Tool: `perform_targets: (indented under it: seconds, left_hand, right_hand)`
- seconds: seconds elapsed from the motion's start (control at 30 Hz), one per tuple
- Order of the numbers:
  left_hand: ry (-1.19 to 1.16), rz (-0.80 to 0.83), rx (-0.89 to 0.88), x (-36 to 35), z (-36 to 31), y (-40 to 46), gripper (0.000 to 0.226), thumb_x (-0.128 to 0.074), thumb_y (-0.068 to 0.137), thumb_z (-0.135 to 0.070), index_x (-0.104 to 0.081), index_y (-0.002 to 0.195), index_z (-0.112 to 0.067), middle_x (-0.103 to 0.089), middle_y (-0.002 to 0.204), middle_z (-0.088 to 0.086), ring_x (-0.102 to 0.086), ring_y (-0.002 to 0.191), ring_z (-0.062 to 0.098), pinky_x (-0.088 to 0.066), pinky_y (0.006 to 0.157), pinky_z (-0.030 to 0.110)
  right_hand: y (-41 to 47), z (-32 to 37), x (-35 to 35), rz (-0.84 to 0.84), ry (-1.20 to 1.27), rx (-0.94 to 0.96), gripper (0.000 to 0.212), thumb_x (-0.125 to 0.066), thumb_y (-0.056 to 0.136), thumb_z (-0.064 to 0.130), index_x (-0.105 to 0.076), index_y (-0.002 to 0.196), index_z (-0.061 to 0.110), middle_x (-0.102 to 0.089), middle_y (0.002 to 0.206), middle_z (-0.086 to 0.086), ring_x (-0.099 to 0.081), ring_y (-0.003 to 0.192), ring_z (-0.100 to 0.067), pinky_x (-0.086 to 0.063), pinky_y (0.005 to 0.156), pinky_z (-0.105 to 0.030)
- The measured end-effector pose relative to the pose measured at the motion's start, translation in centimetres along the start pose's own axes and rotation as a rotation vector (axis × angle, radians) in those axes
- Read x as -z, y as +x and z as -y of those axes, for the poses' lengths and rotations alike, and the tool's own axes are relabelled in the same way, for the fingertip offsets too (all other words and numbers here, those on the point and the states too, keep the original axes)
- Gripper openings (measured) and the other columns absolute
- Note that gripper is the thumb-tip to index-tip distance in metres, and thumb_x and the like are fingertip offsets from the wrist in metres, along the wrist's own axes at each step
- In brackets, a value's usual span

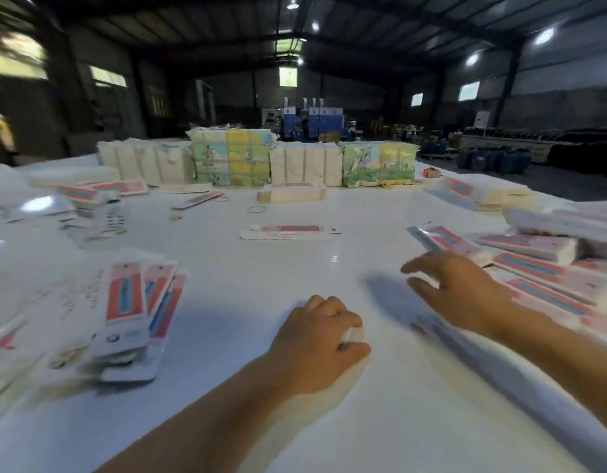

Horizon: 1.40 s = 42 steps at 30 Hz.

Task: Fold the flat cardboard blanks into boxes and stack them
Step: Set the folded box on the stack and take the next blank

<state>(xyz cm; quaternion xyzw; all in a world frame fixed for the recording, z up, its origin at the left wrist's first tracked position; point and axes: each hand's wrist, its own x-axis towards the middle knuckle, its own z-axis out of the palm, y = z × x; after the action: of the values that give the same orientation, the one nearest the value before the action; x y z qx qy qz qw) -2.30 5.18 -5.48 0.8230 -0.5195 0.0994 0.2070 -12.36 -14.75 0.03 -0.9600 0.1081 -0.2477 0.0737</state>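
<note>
- The left hand [320, 339] sits low on the white worktop [295, 268], fingers curled round something small and white at its fingertips; blur hides what it is, possibly the end of a box.
- The right hand [462, 295] hovers just right of the left hand, fingers spread and loosely bent, holding nothing, stretched toward the right stack [547, 278].
- That stack of red-and-blue printed boxes or blanks lies right of the right hand, the nearest pieces just beside its fingers.
- A fanned pile [135, 312] of flat blanks lies well left of the left hand.
- One single blank [288, 232] lies alone beyond the left hand, mid-worktop.
- Wrapped bundles [233, 157] stand along the far edge, far beyond the left hand.
- Handling, as I judge it: thin printed card, light, stiff along its length but easily creased, and likely slick on this glossy top.
- Best taken by the long edges with a light pinch, thumb on one side and fingers opposite, clear of the end flaps.
</note>
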Motion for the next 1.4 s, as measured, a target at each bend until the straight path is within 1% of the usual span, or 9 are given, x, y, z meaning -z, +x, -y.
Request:
perform_targets:
  seconds: [0.07,0.33,0.5,0.77,0.93,1.07,1.2,1.3,1.4]
  left_hand:
    - [-0.004,0.033,0.014,0.0,0.0,-0.1,0.039,-0.051,0.089,-0.047,-0.056,0.123,-0.030,-0.050,0.124,-0.008,-0.039,0.115,0.014,-0.030,0.099,0.028]
    - [-0.044,0.084,0.102,0.8,-0.2,0.0,0.037,-0.049,0.091,-0.040,-0.055,0.124,-0.026,-0.050,0.125,-0.002,-0.038,0.117,0.019,-0.032,0.095,0.036]
    - [0.099,-0.099,0.495,6.9,5.2,0.6,0.039,-0.042,0.093,-0.044,-0.052,0.124,-0.023,-0.052,0.124,0.002,-0.047,0.115,0.024,-0.039,0.088,0.037]
    - [0.476,0.258,1.028,13.8,15.6,-4.2,0.035,-0.040,0.088,-0.046,-0.060,0.092,-0.018,-0.062,0.090,0.005,-0.060,0.085,0.024,-0.048,0.088,0.042]
    - [0.542,0.238,0.971,11.7,17.2,-4.7,0.009,-0.055,0.077,-0.016,-0.063,0.082,-0.017,-0.063,0.080,0.002,-0.061,0.075,0.022,-0.051,0.079,0.037]
    - [0.494,0.214,0.966,12.8,17.5,-4.3,0.007,-0.057,0.078,-0.023,-0.054,0.079,-0.017,-0.060,0.076,0.001,-0.057,0.067,0.017,-0.047,0.061,0.028]
    - [0.397,0.190,0.997,15.0,16.6,-2.9,0.025,-0.059,0.082,-0.020,-0.058,0.105,-0.010,-0.061,0.097,0.006,-0.059,0.086,0.023,-0.050,0.076,0.033]
    - [0.374,0.093,0.796,15.1,12.7,-0.2,0.061,-0.042,0.088,-0.013,-0.027,0.141,-0.039,-0.053,0.117,0.008,-0.054,0.094,0.028,-0.048,0.083,0.039]
    - [0.327,0.063,0.477,11.9,5.8,1.2,0.073,-0.023,0.090,-0.012,0.004,0.119,-0.073,-0.045,0.127,0.008,-0.053,0.096,0.033,-0.039,0.090,0.052]
  right_hand:
    - [-1.6,1.5,-3.7,0.128,-0.021,0.069,0.020,-0.054,0.092,0.023,-0.070,0.103,0.019,-0.064,0.117,0.000,-0.056,0.108,-0.024,-0.044,0.089,-0.032]
    - [-2.0,0.6,-5.3,0.100,0.044,0.036,0.015,-0.064,0.084,0.011,-0.072,0.091,0.022,-0.066,0.100,0.004,-0.056,0.088,-0.018,-0.040,0.076,-0.030]
    - [-1.9,0.5,-5.5,0.058,0.077,0.033,0.020,-0.069,0.079,0.003,-0.071,0.083,0.023,-0.067,0.094,0.005,-0.061,0.087,-0.026,-0.049,0.077,-0.040]
    - [-2.0,0.6,-5.6,0.025,0.084,0.051,0.019,-0.070,0.076,0.001,-0.069,0.075,0.020,-0.065,0.082,0.001,-0.060,0.076,-0.028,-0.049,0.070,-0.042]
    - [-2.0,1.0,-5.2,0.039,0.106,0.081,0.017,-0.066,0.082,0.006,-0.069,0.077,0.022,-0.064,0.089,0.007,-0.059,0.081,-0.021,-0.041,0.073,-0.032]
    - [-1.9,1.1,-5.0,0.078,0.096,0.086,0.016,-0.063,0.085,0.010,-0.068,0.078,0.023,-0.065,0.088,0.005,-0.060,0.084,-0.021,-0.043,0.075,-0.032]
    - [-1.9,1.1,-5.0,0.095,0.096,0.079,0.014,-0.059,0.088,0.012,-0.068,0.084,0.022,-0.064,0.094,0.005,-0.058,0.093,-0.021,-0.043,0.079,-0.032]
    - [-1.9,1.4,-4.9,0.092,0.094,0.063,0.014,-0.055,0.090,0.016,-0.069,0.089,0.020,-0.063,0.098,0.006,-0.056,0.096,-0.020,-0.041,0.079,-0.029]
    - [-1.9,1.6,-4.6,0.101,0.086,0.052,0.017,-0.053,0.092,0.020,-0.069,0.096,0.017,-0.064,0.104,0.002,-0.054,0.097,-0.023,-0.042,0.080,-0.029]
